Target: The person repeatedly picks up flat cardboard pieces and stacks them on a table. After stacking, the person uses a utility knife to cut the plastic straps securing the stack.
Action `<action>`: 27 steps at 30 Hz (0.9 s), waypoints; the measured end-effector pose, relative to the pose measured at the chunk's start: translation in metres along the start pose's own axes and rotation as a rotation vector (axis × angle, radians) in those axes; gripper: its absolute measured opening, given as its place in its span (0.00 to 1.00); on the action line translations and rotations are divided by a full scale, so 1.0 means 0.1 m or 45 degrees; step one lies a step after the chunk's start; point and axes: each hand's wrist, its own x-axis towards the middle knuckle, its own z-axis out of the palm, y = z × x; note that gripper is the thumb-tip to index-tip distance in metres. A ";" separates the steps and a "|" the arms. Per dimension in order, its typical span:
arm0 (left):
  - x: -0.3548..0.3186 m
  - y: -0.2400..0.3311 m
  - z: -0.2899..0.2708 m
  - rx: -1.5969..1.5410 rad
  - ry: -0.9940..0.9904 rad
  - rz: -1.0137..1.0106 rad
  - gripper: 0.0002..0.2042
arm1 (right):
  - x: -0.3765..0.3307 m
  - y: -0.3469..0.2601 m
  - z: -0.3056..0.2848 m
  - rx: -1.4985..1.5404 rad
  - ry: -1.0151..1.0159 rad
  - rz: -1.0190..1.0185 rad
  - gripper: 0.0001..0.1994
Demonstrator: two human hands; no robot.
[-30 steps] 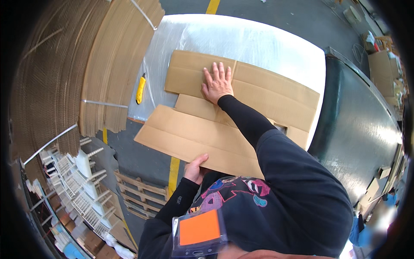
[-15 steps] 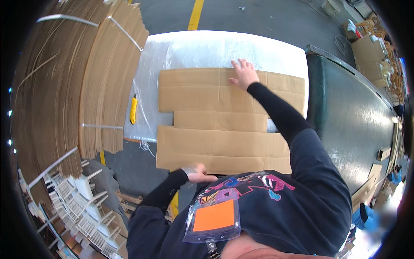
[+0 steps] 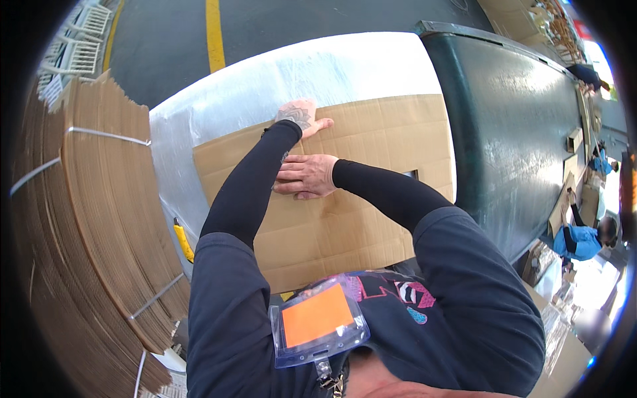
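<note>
Right hand (image 3: 310, 176) is lying flat on cardboard (image 3: 378, 136); grip of left hand (image 3: 298, 115) I cannot tell.
Mid-frame, the cardboard's long axis is rising slightly rightward.

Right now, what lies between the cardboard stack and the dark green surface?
The head view shows a film-covered white surface there, with flat cardboard and a yellow cutter on it; the left hand and right hand are at the cardboard.

The cardboard sheet (image 3: 325, 229) lies right of the utility knife (image 3: 184, 243).
</note>
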 end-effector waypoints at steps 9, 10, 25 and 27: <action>0.12 -0.08 -0.02 -0.101 -0.223 -0.057 0.39 | 0.02 -0.05 0.03 -0.009 0.030 0.009 0.25; 0.12 -0.06 -0.02 -0.114 -0.252 -0.096 0.38 | 0.01 -0.03 0.03 0.026 0.019 -0.006 0.25; 0.04 0.02 0.00 -0.245 -0.062 -0.301 0.30 | -0.11 0.44 0.00 0.072 -0.174 -0.243 0.27; -0.05 0.13 0.13 -0.232 0.113 -0.277 0.26 | -0.17 0.47 0.14 0.218 -0.388 -0.169 0.28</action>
